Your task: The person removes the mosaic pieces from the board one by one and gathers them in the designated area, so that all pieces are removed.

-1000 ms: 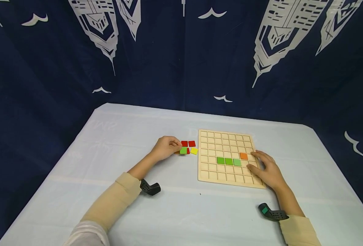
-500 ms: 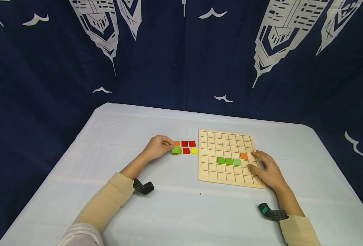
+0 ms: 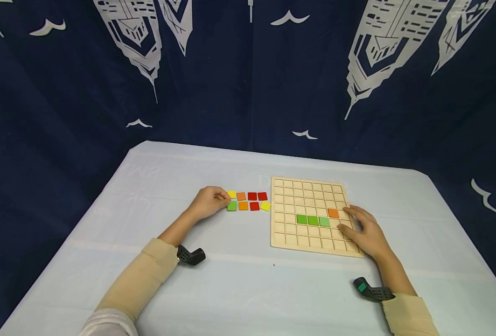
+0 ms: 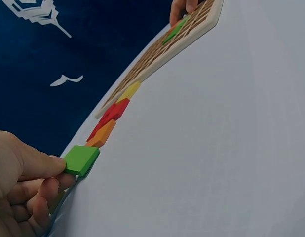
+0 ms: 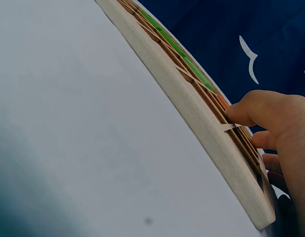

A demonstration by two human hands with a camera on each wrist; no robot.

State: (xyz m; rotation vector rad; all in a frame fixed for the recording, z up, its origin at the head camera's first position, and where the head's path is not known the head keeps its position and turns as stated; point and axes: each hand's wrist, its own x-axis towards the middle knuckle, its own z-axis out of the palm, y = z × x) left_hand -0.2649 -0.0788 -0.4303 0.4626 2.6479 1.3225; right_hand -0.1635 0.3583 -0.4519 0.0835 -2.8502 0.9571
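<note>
Between thumb and fingertips my left hand (image 3: 209, 202) pinches a green square tile (image 4: 81, 159), at the left end of the near row of loose tiles. A yellow tile (image 3: 231, 194) lies just behind it, partly covered by the fingers. My right hand (image 3: 369, 235) rests on the right edge of the wooden grid board (image 3: 285, 240), thumb and fingers spread apart. Near its fingertips an orange tile (image 3: 333, 213) sits in one cell. Two green tiles (image 3: 312, 220) and a paler green tile (image 3: 324, 221) form a row in the board's cells.
Two short rows of loose tiles lie left of the board: orange (image 3: 242, 206), red (image 3: 254, 206) and yellow (image 3: 265, 206) in the near row, orange (image 3: 241, 196) and two reds (image 3: 257, 196) behind. A white cloth covers the table (image 3: 248, 289); a dark blue curtain (image 3: 231, 93) hangs behind.
My left hand has moved left with the green tile, from over a red tile to the end of the row, uncovering orange and yellow tiles. The right hand has stayed still.
</note>
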